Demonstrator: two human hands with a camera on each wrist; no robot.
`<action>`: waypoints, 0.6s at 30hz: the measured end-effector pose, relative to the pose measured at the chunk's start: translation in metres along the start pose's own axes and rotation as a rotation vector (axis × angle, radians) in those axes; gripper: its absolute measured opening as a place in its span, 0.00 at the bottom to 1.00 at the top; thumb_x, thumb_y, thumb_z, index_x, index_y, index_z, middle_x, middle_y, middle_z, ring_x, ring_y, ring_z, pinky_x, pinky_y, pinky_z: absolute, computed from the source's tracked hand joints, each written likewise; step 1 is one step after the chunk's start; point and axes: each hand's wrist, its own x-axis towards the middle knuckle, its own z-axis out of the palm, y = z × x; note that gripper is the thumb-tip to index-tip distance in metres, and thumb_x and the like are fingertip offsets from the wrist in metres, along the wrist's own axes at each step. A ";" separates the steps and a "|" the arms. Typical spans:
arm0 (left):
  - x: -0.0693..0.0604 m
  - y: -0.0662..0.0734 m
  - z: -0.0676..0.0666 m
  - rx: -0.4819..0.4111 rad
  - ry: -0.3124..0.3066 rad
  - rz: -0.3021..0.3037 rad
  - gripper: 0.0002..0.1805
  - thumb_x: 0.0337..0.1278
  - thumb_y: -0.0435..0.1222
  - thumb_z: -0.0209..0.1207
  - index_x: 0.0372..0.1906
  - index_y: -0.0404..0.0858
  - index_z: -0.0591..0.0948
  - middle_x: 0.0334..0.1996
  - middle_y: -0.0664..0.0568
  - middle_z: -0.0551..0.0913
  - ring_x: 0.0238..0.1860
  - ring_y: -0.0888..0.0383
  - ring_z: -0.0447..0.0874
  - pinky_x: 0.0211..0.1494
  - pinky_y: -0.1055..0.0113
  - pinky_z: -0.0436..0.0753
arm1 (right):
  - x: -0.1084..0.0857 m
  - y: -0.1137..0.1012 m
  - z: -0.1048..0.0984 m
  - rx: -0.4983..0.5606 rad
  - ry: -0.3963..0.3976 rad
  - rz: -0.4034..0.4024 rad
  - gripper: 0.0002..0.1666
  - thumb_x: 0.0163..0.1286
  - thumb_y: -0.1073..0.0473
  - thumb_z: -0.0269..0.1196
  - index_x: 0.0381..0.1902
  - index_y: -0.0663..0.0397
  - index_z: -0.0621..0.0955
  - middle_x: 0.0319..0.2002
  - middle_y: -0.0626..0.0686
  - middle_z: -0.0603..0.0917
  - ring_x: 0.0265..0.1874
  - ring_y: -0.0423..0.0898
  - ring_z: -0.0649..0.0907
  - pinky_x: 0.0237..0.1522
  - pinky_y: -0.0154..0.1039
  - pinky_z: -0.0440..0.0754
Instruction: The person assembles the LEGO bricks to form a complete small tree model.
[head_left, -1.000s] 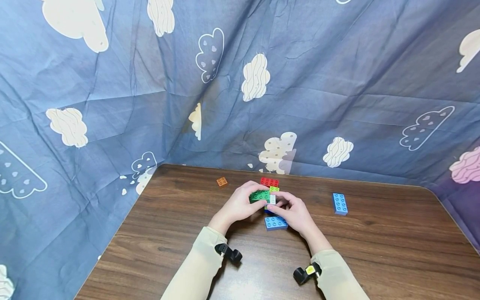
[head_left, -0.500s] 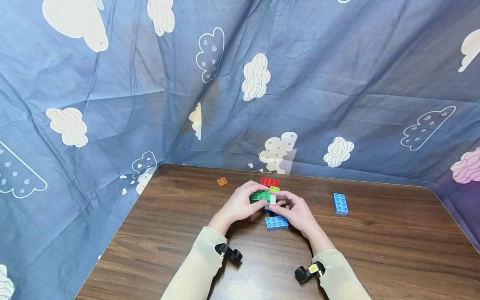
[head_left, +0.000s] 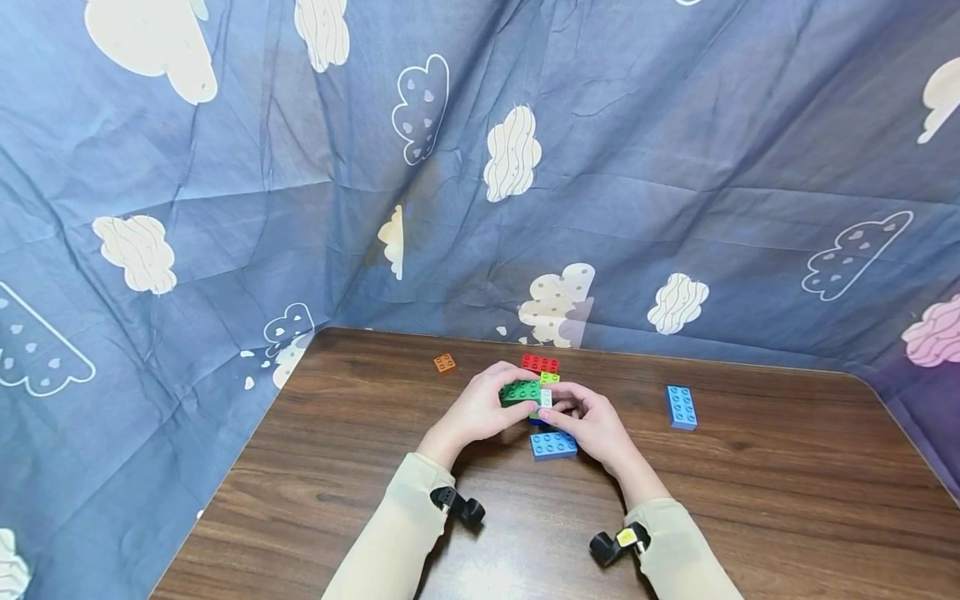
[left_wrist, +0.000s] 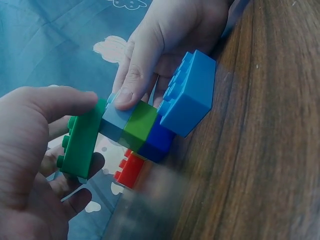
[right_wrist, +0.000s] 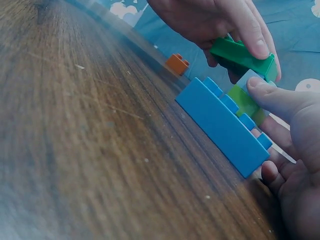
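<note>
My left hand [head_left: 480, 406] pinches a green brick [left_wrist: 80, 142] between thumb and fingers, studs up. The green brick's right end meets a white brick [left_wrist: 114, 121] at the top of a small stack; whether they are joined I cannot tell. Below the white brick come a lime green brick [left_wrist: 138, 123] and a dark blue brick [left_wrist: 157, 143]. My right hand [head_left: 592, 423] grips this stack from the right, its thumb on the white brick. Just in front of the stack, a light blue brick [head_left: 553, 445] lies on the table, touched by neither hand.
Behind the hands lie a red brick [head_left: 540, 363] and a lime brick [head_left: 550, 378]. A flat orange brick [head_left: 445, 362] is at the back left, another light blue brick [head_left: 681, 407] to the right. The wooden table [head_left: 787, 483] ends at a blue cloth [head_left: 600, 167].
My right thumb has shifted slightly up on the stack since one second ago. The left hand keeps its grip on the green brick, and the loose bricks stay put.
</note>
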 end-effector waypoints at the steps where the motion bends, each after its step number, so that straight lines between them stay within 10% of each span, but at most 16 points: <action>1: 0.000 0.000 0.000 0.002 0.000 -0.001 0.23 0.72 0.42 0.70 0.68 0.44 0.85 0.59 0.50 0.85 0.59 0.54 0.82 0.66 0.56 0.81 | 0.000 0.000 0.000 -0.001 -0.001 0.000 0.23 0.73 0.57 0.76 0.63 0.55 0.87 0.48 0.56 0.91 0.45 0.46 0.88 0.44 0.35 0.80; 18: 0.001 0.002 0.006 -0.002 0.038 0.008 0.21 0.74 0.41 0.69 0.66 0.40 0.86 0.59 0.48 0.85 0.59 0.53 0.83 0.65 0.57 0.82 | 0.000 0.001 0.000 -0.014 0.000 0.011 0.23 0.74 0.55 0.76 0.63 0.53 0.87 0.52 0.56 0.91 0.46 0.45 0.87 0.45 0.34 0.79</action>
